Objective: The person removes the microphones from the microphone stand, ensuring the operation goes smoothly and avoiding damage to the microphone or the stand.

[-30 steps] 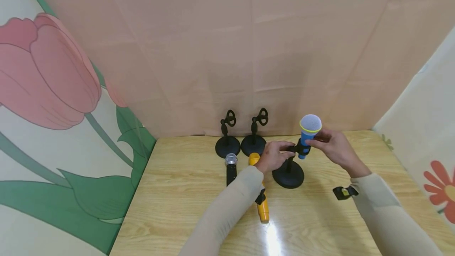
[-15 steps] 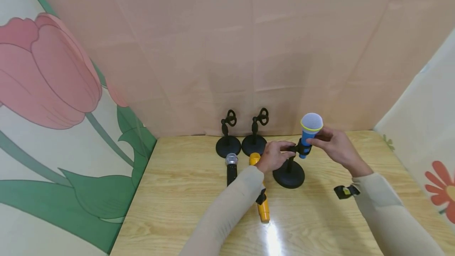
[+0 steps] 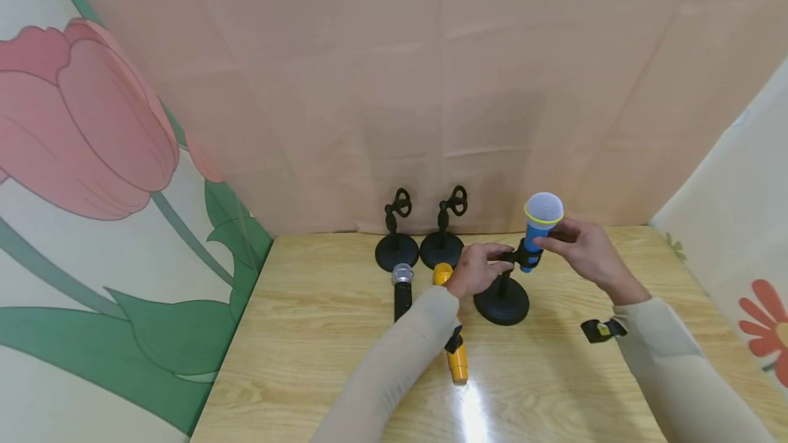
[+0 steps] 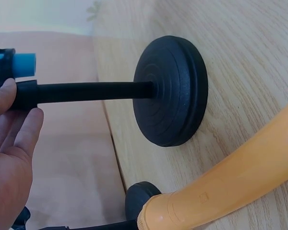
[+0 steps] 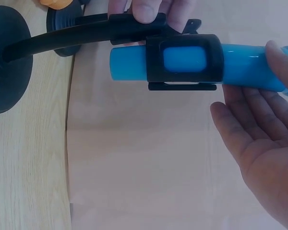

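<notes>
A blue microphone [image 3: 537,232] with a pale head and yellow ring sits in the black clip [image 5: 185,57] of a desk microphone stand [image 3: 501,301]. My right hand [image 3: 581,255] pinches the microphone's upper body between thumb and fingers, just below its head. Its handle end pokes out past the clip in the right wrist view. On the other side, my left hand [image 3: 477,271] grips the top of the stand below the clip; in the left wrist view its thumb and fingers [image 4: 29,132] hold the black neck. The stand's round base [image 4: 170,91] is on the table.
Two more black stands [image 3: 397,251] [image 3: 442,250] with vacant clips stand at the back, by the pink backdrop [image 3: 345,87]. A black microphone [image 3: 402,292] and an orange microphone [image 3: 457,364] lie on the wooden table [image 3: 277,347], partly behind my left arm.
Both hands keep their hold on the stand and the blue microphone. The whole scene has shifted very slightly in the head view; little else differs.
</notes>
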A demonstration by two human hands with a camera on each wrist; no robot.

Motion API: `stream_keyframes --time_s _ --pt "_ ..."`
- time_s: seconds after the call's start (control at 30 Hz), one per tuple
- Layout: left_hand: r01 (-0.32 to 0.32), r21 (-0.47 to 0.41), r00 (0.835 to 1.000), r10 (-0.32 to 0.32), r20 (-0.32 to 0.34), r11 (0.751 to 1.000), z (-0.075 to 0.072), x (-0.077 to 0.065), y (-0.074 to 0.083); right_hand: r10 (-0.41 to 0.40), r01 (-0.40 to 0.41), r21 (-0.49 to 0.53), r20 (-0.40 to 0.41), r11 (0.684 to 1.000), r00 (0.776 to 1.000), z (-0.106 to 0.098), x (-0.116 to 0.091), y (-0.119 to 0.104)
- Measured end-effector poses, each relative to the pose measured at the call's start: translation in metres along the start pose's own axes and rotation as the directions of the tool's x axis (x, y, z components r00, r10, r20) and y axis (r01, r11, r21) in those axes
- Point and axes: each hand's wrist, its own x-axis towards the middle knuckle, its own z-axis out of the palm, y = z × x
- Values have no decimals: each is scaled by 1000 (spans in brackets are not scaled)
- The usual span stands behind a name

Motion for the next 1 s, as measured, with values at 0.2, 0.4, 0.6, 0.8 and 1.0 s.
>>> stream_keyframes --time_s 0.2,0.4,0.6,0.8,1.0 --pt "-9 -3 1000 9 -1 1000 -1 -1 -1 -22 22 7 -4 1000 1000 1 2 1" --pt "-11 -14 1000 10 -8 1000 1 0 -2 -42 42 6 -17 999 999 0 1 0" --pt "4 -23 1000 -4 0 1000 2 1 -1 -50 50 -5 -38 999 998 -4 1 -4" --pt "12 -23 1000 -12 -5 1000 1 0 0 -41 40 -10 -26 999 999 -6 2 -6" --pt "14 -38 1000 -14 -6 999 1 0 -1 -33 33 -28 -16 999 999 -10 3 -10"
